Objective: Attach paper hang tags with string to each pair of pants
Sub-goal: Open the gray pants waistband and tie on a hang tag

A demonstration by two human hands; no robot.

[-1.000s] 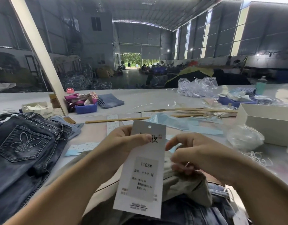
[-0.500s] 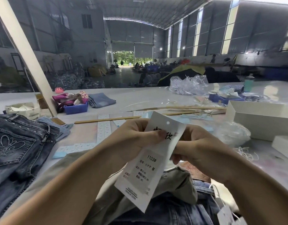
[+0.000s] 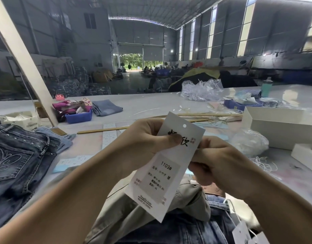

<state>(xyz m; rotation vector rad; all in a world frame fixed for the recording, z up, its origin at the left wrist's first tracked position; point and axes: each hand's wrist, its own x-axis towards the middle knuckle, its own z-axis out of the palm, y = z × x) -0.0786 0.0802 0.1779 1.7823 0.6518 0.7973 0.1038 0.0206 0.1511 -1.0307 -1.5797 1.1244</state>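
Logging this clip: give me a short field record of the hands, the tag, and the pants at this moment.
left hand: pinches white paper hang tag, thumb on its printed face
right hand: fingers curled behind the tag's right edge; what it holds is hidden
tag hole: no string visible through it
pants below hands: blue denim jeans
stack at left: dark embroidered jeans
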